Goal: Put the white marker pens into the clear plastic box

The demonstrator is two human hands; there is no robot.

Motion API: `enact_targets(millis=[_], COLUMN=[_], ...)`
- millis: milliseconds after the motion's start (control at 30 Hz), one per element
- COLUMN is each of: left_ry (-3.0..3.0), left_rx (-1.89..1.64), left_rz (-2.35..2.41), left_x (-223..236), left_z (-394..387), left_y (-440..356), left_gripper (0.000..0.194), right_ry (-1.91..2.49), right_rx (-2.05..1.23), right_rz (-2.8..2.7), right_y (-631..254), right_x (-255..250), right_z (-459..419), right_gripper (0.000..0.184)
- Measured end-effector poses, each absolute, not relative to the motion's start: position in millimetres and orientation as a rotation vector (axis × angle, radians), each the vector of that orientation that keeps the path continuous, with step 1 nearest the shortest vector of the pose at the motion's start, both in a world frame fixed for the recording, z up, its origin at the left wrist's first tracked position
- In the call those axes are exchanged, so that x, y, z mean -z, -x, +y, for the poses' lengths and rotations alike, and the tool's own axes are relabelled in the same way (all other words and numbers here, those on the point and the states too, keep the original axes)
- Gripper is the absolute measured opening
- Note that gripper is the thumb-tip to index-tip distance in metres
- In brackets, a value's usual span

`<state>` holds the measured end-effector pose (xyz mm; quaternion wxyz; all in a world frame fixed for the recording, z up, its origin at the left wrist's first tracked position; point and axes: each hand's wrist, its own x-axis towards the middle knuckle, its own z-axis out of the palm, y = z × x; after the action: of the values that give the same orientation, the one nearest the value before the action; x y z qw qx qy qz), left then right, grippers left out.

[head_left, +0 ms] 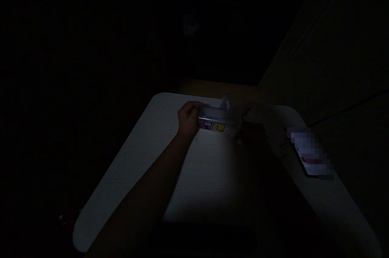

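A clear plastic box (214,112) with a blue and yellow label (211,126) on its near side sits on the white table, towards its far edge. My left hand (189,117) grips the box's left end, fingers wrapped over it. Thin clear plastic, perhaps a wrapper (232,116), stands crumpled round the right end of the box. There, in deep shadow, is my right hand (253,133), close to or touching that plastic; its fingers are too dark to make out.
The white table (146,144) has rounded corners. A lit phone (308,152) with a blurred screen lies at the table's right edge, and a dark cable (343,111) runs there. Something pale and flat (269,122) lies behind my right hand. The surroundings are very dark.
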<state>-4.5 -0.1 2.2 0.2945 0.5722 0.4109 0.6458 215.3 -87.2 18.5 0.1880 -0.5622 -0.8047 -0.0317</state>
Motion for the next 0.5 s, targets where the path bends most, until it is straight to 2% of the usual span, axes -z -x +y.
enact_targets(millis=[267, 500], left_ry=[-1.518, -1.517], left_rx=[-1.719, -1.725], left_rz=[1.099, 1.081], left_x=[-3.8, -2.5], left_z=[-2.2, -0.6], left_y=[3.7, 3.9], left_gripper=[0.020, 0.020], right_ry=[1.875, 1.753], right_rx=[0.287, -0.123], right_rz=[-2.293, -2.007], right_y=[-218.8, -207.4], right_x=[-26.3, -21.1], right_z=[-94.9, -95.1], right_gripper=[0.031, 0.029])
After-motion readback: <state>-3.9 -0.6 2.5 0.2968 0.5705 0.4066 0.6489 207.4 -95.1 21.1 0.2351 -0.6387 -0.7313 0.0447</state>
